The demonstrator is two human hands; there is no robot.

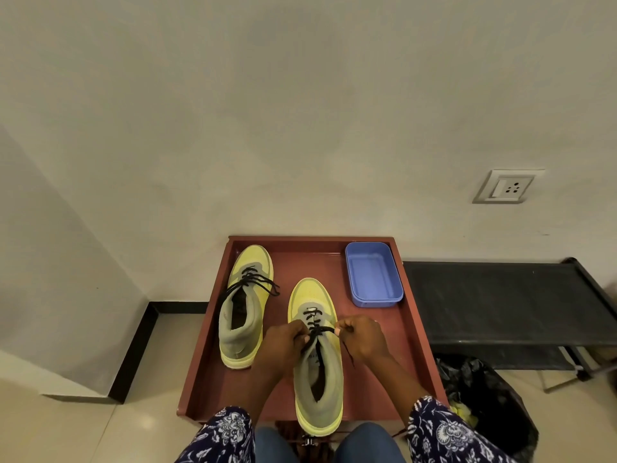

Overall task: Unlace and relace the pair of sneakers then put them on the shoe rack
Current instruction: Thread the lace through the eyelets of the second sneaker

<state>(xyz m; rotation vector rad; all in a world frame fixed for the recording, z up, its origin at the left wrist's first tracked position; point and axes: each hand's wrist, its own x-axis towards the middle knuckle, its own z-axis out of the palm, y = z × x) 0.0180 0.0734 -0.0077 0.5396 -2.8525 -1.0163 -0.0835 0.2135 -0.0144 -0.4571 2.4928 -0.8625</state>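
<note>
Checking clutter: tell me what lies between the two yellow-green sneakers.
Only bare reddish-brown tray floor separates far sneaker from near sneaker, head view.

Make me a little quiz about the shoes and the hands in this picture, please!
1. True or false: both hands, the left hand and the right hand, pinch the black lace of the near sneaker.
2. What sits in the far right corner of the red tray? A) blue tub B) green bottle C) white sock
3. Fill in: the far sneaker lies to the ____ of the near one.

Key: 1 true; 2 A; 3 left.
</note>
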